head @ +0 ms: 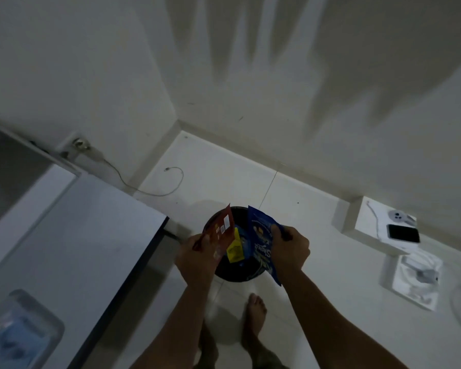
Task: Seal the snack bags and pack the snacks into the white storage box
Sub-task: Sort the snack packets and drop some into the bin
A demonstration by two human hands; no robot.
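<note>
Two snack packets are held up over a round black bin (240, 272) standing on the pale tiled floor (317, 275): a flat red-brown foil packet (220, 233) with small white label patches, pinched at its lower edge by the left hand (194, 255) with fingers curled round it, and a glossy dark blue packet (262, 243) with pale lettering, gripped along its right edge by the right hand (290, 249), thumb on the front and fingers wrapped behind. Both packets stand nearly upright, tilted slightly apart at the top, and they cover much of the bin's mouth. Between them, lower down, one small yellow packet (235, 249) and something blue show; whether these are inside the bin or hang from the hands cannot be told. At about eight o'clock from the bin lies a white tabletop with a dark edge (91, 249), and at its near corner sits one clear lidded plastic box with blue contents (22, 331), blurred. At two o'clock a thin white cable (168, 187) loops on the floor toward a wall socket (79, 145). At three o'clock a low white ledge (367, 225) carries one dark phone (403, 233) and a round grey gadget (397, 216); beside it lies a clear bag of cables (418, 278). One bare foot (256, 312) stands at six o'clock.
</note>
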